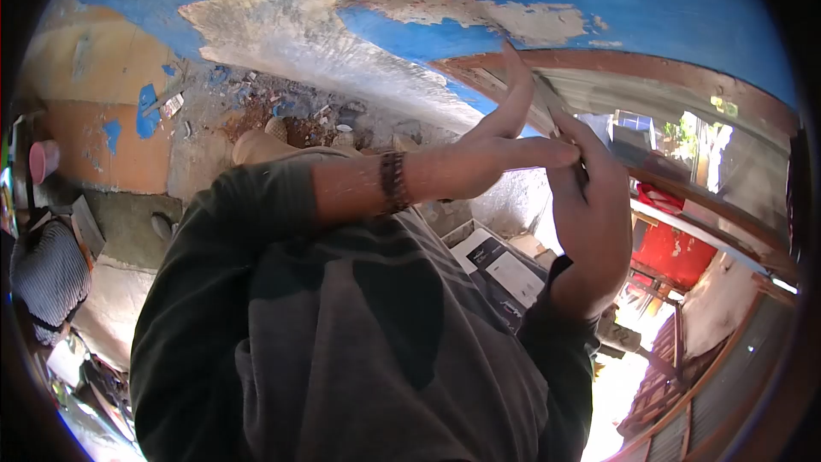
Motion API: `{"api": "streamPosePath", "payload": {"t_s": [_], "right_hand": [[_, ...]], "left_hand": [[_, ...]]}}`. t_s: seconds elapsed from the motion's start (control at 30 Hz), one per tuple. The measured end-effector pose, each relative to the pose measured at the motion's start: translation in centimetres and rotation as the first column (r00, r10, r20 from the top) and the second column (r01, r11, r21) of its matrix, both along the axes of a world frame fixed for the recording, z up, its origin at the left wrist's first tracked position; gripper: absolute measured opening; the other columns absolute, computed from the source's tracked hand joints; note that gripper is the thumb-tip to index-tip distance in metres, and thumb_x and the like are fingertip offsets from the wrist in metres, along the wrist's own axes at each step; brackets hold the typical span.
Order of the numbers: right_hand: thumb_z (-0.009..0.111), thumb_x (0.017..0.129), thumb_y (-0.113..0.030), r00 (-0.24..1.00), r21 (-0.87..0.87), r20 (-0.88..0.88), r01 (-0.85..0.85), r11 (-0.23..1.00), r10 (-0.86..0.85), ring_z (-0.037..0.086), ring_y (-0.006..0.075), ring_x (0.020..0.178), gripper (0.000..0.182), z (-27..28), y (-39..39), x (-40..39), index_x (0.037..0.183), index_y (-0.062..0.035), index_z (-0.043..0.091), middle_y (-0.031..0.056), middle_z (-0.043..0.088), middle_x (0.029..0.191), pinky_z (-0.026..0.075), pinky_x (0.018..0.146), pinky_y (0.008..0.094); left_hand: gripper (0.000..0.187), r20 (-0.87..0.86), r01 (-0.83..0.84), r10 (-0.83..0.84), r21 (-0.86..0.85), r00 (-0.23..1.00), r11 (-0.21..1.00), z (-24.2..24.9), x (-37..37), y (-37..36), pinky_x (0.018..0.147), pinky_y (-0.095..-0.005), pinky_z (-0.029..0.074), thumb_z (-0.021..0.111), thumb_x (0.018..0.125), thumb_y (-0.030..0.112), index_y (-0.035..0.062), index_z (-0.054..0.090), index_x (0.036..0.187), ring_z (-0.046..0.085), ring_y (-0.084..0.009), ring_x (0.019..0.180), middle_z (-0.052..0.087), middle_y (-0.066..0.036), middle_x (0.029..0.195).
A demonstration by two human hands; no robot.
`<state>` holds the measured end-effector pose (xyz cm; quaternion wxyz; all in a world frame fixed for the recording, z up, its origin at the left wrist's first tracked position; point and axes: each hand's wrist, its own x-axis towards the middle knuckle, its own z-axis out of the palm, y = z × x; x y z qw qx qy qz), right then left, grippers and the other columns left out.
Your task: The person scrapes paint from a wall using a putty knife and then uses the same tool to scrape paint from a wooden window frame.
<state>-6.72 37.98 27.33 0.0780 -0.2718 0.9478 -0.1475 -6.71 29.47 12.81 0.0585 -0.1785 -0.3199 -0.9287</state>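
Note:
My left hand (487, 154), with a dark beaded bracelet (392, 181) on its wrist, reaches in from the left. Its fingers stretch up toward the wall and its thumb presses across my right hand (590, 201). The right fingers curl around a thin flat tool (546, 104), mostly hidden between the two hands; its exact kind does not show. Both hands are close to the blue wall (410, 38), just below a patch of peeled paint (539, 21) and beside the corner of a wooden window frame (590, 62).
Paint chips and rubble (295, 115) lie along the wall's foot. A box with a printed lid (496, 269) stands below my hands. At left are a pink cup (44, 160) and a striped cloth (51, 278). Beyond the window opening hangs something red (676, 244).

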Motion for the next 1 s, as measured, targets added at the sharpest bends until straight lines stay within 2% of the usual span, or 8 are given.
{"api": "streamPosePath", "payload": {"t_s": [0.2, 0.43, 0.57, 0.67, 0.77, 0.87, 0.97, 1.0], "right_hand": [[0.057, 0.086, -0.004, 1.000, 0.129, -0.004, -0.011, 0.992, 0.011, 0.063, 0.0221, 0.072, 0.031, 2.1, -0.4, 0.8, 0.116, 0.0032, 0.061, 0.0189, 0.066, 0.085, 0.047, 0.066, 0.0308], [0.055, 0.082, -0.003, 0.990, 0.281, -0.101, -0.065, 0.958, 0.097, 0.059, 0.0343, 0.066, 0.034, 1.4, -1.7, -0.3, 0.116, -0.0033, 0.062, 0.0255, 0.062, 0.084, 0.047, 0.065, 0.0347], [0.055, 0.082, -0.005, 0.998, 0.054, -0.021, 0.067, 0.996, -0.066, 0.061, 0.0336, 0.068, 0.034, 3.4, -1.2, 0.4, 0.115, -0.0043, 0.064, 0.0220, 0.065, 0.081, 0.048, 0.065, 0.0350], [0.055, 0.081, -0.007, 0.989, 0.145, -0.099, -0.097, 0.985, 0.112, 0.060, 0.0346, 0.067, 0.032, -0.1, -1.8, -1.7, 0.112, -0.0043, 0.065, 0.0208, 0.064, 0.077, 0.047, 0.063, 0.0381], [0.056, 0.085, -0.017, 0.992, 0.409, -0.030, -0.097, 0.907, 0.119, 0.060, 0.0346, 0.064, 0.032, -2.7, -1.5, -2.1, 0.114, -0.0059, 0.064, 0.0199, 0.061, 0.072, 0.047, 0.060, 0.0391], [0.055, 0.074, -0.002, 0.996, 0.005, -0.020, 0.085, 0.996, -0.084, 0.058, 0.0412, 0.066, 0.042, 1.3, -0.6, 0.5, 0.115, -0.0027, 0.061, 0.0234, 0.059, 0.070, 0.044, 0.060, 0.0479], [0.054, 0.074, -0.001, 0.998, 0.105, -0.068, -0.004, 0.995, 0.011, 0.058, 0.0412, 0.068, 0.046, 0.8, -1.4, -0.2, 0.119, -0.0019, 0.058, 0.0241, 0.058, 0.070, 0.044, 0.060, 0.0471], [0.056, 0.082, -0.004, 0.989, 0.221, -0.147, 0.017, 0.975, 0.016, 0.063, 0.0247, 0.068, 0.035, 0.4, -1.6, 0.3, 0.117, 0.0008, 0.061, 0.0196, 0.064, 0.079, 0.048, 0.064, 0.0321]], "left_hand": [[0.125, -0.078, 0.028, -0.024, 0.055, 0.997, 0.998, 0.3, 0.2, 0.2, 0.115, -0.0404, -0.003, 0.070, 0.083, 0.035, -0.0028, -0.038, 0.132, -0.020, -0.0285, 0.139, -0.023, -0.026, 0.149], [0.108, 0.044, 0.112, -0.137, 0.361, 0.990, 0.926, 1.5, 0.2, 1.3, 0.114, -0.0407, 0.017, 0.069, 0.085, 0.024, -0.0010, -0.019, 0.143, 0.026, -0.0248, 0.134, 0.033, -0.019, 0.138], [0.097, -0.108, -0.346, 0.345, 0.008, 0.933, 0.938, 1.0, -0.6, 2.4, 0.101, -0.0330, 0.039, 0.069, 0.084, 0.021, -0.0033, -0.003, 0.144, 0.046, -0.0206, 0.120, 0.039, -0.016, 0.136], [0.063, 0.152, 0.171, -0.257, 0.427, 0.954, 0.888, 0.9, -0.1, 0.6, 0.107, -0.0321, 0.032, 0.063, 0.085, 0.015, -0.0034, 0.024, 0.131, 0.050, -0.0190, 0.116, 0.044, -0.016, 0.132], [0.087, 0.132, 0.030, -0.079, 0.335, 0.988, 0.942, -1.8, -0.2, 1.2, 0.111, -0.0368, 0.025, 0.061, 0.087, 0.015, -0.0013, 0.000, 0.146, 0.025, -0.0248, 0.137, 0.024, -0.018, 0.147], [0.104, -0.082, -0.024, 0.018, -0.081, 0.996, 0.996, 0.3, 0.4, 0.8, 0.114, -0.0379, 0.016, 0.063, 0.087, 0.018, 0.0012, -0.022, 0.144, 0.006, -0.0247, 0.141, 0.008, -0.018, 0.152], [0.116, -0.073, 0.108, -0.094, 0.232, 0.993, 0.967, -0.1, -0.9, 2.1, 0.115, -0.0371, 0.008, 0.069, 0.084, 0.023, 0.0011, -0.031, 0.139, -0.004, -0.0233, 0.142, -0.005, -0.019, 0.154], [0.126, -0.064, 0.213, -0.206, 0.153, 0.976, 0.965, -0.8, -1.0, 1.0, 0.115, -0.0366, 0.002, 0.074, 0.080, 0.026, 0.0015, -0.036, 0.136, -0.011, -0.0222, 0.141, -0.015, -0.019, 0.153]]}}
